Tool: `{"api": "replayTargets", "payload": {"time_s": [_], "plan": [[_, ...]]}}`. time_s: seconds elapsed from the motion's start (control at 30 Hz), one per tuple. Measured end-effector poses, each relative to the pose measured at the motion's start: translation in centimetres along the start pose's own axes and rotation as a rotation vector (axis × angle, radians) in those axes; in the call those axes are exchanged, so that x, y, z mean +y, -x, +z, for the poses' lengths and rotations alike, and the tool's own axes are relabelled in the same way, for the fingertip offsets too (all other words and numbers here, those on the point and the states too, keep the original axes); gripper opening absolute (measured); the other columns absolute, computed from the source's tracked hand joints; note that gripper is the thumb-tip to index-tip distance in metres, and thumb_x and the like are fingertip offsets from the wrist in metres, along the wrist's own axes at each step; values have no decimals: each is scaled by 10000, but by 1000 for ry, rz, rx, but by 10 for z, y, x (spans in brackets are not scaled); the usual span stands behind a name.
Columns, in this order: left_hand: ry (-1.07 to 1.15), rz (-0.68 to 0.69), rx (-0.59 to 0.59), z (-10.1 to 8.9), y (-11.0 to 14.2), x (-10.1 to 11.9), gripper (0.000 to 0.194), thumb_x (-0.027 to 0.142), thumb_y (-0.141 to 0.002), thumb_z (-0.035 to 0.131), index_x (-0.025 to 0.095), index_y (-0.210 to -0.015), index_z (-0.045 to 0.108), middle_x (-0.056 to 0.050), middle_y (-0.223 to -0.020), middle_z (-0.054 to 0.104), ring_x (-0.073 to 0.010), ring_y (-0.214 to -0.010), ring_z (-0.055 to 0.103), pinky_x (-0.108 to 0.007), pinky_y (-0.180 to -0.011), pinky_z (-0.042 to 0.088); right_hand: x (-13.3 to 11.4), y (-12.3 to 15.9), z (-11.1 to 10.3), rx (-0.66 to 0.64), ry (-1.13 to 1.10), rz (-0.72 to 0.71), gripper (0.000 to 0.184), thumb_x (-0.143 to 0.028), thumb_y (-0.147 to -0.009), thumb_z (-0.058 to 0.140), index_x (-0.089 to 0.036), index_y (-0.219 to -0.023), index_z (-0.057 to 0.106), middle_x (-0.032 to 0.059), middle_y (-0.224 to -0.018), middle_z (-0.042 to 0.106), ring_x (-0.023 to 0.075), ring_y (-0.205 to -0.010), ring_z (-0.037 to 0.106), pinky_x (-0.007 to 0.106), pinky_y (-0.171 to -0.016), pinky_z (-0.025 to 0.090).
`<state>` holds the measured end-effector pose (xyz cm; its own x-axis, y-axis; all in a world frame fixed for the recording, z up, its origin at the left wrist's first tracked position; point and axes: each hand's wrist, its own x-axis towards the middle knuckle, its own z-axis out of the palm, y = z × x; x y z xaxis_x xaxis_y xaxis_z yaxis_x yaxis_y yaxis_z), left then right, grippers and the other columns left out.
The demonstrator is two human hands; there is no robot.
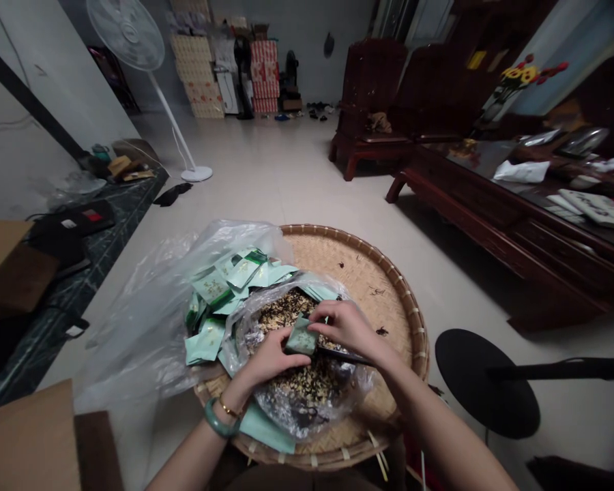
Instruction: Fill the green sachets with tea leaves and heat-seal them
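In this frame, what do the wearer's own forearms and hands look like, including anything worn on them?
Both forearms are bare, with no sleeve in view. The left wrist carries a thick, smooth green bangle and, nearer the left hand, a thin gold-coloured bracelet. The right hand and wrist show no jewellery, and neither hand is gloved.

- The left wrist wears a smooth, round green bangle. It is thick and a bit shiny.
- A thin gold bracelet sits on the same wrist, closer to the left hand.
- Both arms are bare, and so is the right hand.
- Dark brown clothes show past the near edge of the round woven tray. They are too dim to tell more.
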<state>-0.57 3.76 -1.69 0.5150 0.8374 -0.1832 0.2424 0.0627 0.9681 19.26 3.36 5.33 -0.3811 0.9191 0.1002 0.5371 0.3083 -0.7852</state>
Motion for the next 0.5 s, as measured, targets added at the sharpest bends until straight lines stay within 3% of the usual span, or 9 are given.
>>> {"api": "replayTargets", "payload": {"time_s": [0.13, 0.27, 0.37, 0.5], "plan": [[312, -195, -79, 1, 3, 9, 501, 527, -630, 745, 126, -914, 647, -57, -820, 702, -222, -738, 678, -311, -663, 519, 14, -10, 10, -35, -267, 188, 13, -171, -743, 692, -173, -755, 690, -13, -708, 687, 123, -645, 608, 232, -609, 454], [419, -259, -56, 4, 6, 10, 525, 531, -605, 769, 117, -902, 644, -59, -788, 701, -212, -694, 690, -298, -639, 526, 26, -15, 21, -54, -442, 253, 67, -209, -705, 705, -156, -743, 690, -17, -649, 661, 116, -586, 578, 225, -564, 444], [366, -221, -54, 2, 5, 9, 509, 447, -586, 800, 119, -944, 645, -62, -812, 709, -211, -713, 684, -318, -677, 528, 30, -17, 25, -50, -432, 233, 71, -210, -704, 707, -154, -745, 695, -14, -653, 659, 118, -593, 576, 232, -582, 453], [14, -75, 59, -7, 1, 5, 370, 275, -556, 806, 121, -863, 669, -40, -799, 709, -207, -756, 648, -324, -735, 512, 22, -21, 24, -10, -364, 92, 74, -230, -765, 680, -162, -760, 709, 20, -777, 688, 144, -733, 617, 272, -714, 483]]}}
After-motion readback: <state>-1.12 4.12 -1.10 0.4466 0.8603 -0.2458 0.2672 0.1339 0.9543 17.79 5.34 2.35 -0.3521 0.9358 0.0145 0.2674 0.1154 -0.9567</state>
